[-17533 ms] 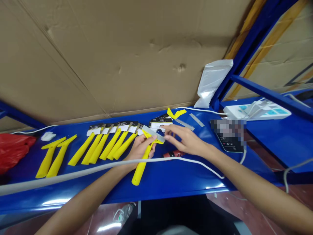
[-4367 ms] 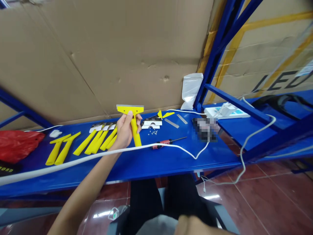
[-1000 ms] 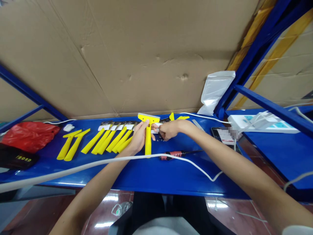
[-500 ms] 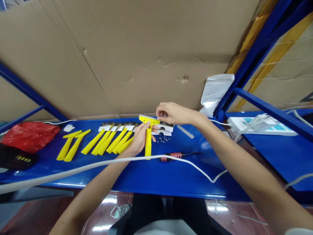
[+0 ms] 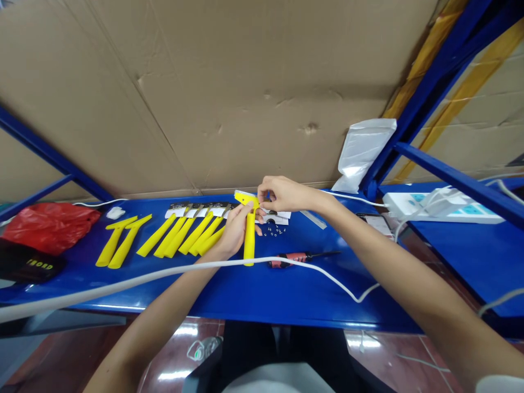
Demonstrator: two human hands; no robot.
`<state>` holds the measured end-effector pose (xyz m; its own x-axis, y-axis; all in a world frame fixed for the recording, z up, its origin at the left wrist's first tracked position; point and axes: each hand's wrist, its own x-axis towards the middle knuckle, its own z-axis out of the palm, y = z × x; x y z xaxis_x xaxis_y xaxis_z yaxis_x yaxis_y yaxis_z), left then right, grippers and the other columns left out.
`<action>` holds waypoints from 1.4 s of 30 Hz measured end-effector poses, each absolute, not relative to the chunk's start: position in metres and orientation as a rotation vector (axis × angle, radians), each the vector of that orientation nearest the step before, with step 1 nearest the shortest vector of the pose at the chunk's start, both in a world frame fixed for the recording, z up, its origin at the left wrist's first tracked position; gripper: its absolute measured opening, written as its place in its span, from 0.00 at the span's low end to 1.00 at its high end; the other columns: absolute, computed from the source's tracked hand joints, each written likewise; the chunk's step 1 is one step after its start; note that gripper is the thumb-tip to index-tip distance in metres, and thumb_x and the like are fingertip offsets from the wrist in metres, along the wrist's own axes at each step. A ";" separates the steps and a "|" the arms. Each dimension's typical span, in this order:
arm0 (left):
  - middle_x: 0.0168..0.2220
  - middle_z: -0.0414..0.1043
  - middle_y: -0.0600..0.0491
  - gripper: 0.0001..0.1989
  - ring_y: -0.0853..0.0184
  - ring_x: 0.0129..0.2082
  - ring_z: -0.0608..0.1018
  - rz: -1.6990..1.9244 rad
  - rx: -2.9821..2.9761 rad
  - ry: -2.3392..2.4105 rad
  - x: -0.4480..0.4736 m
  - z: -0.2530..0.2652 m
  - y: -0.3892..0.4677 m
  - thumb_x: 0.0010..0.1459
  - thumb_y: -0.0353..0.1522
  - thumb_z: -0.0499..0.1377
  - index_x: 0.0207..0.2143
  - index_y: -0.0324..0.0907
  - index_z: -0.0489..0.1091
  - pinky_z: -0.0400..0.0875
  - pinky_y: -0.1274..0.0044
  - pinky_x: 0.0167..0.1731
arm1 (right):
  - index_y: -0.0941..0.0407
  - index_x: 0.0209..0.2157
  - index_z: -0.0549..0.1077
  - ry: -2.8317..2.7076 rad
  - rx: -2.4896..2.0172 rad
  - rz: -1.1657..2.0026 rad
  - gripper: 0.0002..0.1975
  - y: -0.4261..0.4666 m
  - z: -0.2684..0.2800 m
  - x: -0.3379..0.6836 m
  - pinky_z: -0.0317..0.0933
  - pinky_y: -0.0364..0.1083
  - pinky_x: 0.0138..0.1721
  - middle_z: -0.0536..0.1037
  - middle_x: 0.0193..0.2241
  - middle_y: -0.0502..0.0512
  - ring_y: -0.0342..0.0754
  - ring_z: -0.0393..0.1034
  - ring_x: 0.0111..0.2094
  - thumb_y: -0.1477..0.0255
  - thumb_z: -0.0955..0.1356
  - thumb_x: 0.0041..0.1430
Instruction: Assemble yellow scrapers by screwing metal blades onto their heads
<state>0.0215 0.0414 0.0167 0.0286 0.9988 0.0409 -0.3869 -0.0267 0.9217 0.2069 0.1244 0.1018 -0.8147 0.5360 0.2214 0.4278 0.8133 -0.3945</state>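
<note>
A yellow T-shaped scraper (image 5: 249, 240) stands in my left hand (image 5: 234, 228), its handle pointing down and a thin blade along its top edge. My left fingers are wrapped round it just below the head. The fingers of my right hand (image 5: 276, 192) are pinched together against the right end of the scraper head. Whatever is between those fingertips is too small or hidden to make out. Small screws and nuts (image 5: 273, 230) lie scattered on the blue table just right of the scraper. A red and black screwdriver (image 5: 290, 260) lies nearer to me, its shaft pointing right.
Several yellow scrapers (image 5: 180, 238) lie in a row to the left, some over printed cards (image 5: 177, 210). A clear strip (image 5: 313, 219) lies behind my right wrist. A white cable (image 5: 164, 271) crosses in front. A power strip (image 5: 442, 206) and red bag (image 5: 51, 226) sit at the sides.
My right hand has moved slightly left and down, and its fingertips now cover the right end of the scraper head. My left hand keeps its hold on the scraper.
</note>
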 end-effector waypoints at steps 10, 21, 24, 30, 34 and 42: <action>0.38 0.81 0.45 0.17 0.68 0.29 0.80 1.342 0.966 0.881 0.023 0.016 0.042 0.65 0.42 0.70 0.40 0.37 0.75 0.75 0.80 0.20 | 0.59 0.37 0.80 -2.629 -0.810 0.570 0.05 0.125 0.103 0.207 0.59 0.44 0.42 0.82 0.40 0.59 0.47 0.72 0.37 0.71 0.73 0.62; 0.36 0.79 0.47 0.17 0.68 0.29 0.79 1.336 0.967 0.883 0.022 0.016 0.042 0.65 0.43 0.70 0.41 0.37 0.75 0.75 0.80 0.19 | 0.59 0.35 0.81 -2.588 -0.764 0.704 0.06 0.132 0.099 0.210 0.61 0.45 0.42 0.83 0.39 0.58 0.47 0.73 0.37 0.70 0.73 0.61; 0.36 0.79 0.47 0.17 0.67 0.29 0.79 1.331 0.964 0.885 0.022 0.017 0.041 0.65 0.43 0.70 0.42 0.37 0.75 0.75 0.80 0.19 | 0.60 0.38 0.80 -2.538 -0.783 0.824 0.09 0.136 0.095 0.210 0.63 0.45 0.41 0.83 0.40 0.58 0.47 0.73 0.36 0.68 0.75 0.60; 0.36 0.79 0.47 0.17 0.68 0.29 0.78 1.331 0.962 0.887 0.023 0.019 0.041 0.65 0.43 0.69 0.40 0.37 0.75 0.75 0.80 0.19 | 0.59 0.46 0.76 -2.410 -0.893 1.068 0.19 0.144 0.088 0.209 0.67 0.45 0.42 0.83 0.46 0.62 0.49 0.75 0.41 0.66 0.78 0.57; 0.36 0.79 0.46 0.17 0.68 0.29 0.78 1.332 0.971 0.882 0.023 0.018 0.041 0.65 0.43 0.69 0.41 0.37 0.75 0.75 0.81 0.20 | 0.59 0.48 0.78 -2.441 -0.882 1.191 0.19 0.145 0.089 0.210 0.66 0.45 0.40 0.84 0.45 0.61 0.49 0.75 0.41 0.63 0.76 0.59; 0.37 0.82 0.43 0.19 0.66 0.30 0.81 1.323 0.986 0.853 0.022 0.020 0.040 0.65 0.43 0.70 0.42 0.35 0.75 0.76 0.80 0.19 | 0.59 0.40 0.84 -2.357 -0.772 1.269 0.19 0.145 0.089 0.215 0.61 0.45 0.34 0.84 0.36 0.57 0.46 0.71 0.34 0.56 0.75 0.60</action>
<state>0.0217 0.0402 0.0198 0.0782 0.9959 0.0445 -0.3703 -0.0124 0.9288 0.2149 0.1448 0.0893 -0.7886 0.6128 0.0496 0.2960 0.4491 -0.8430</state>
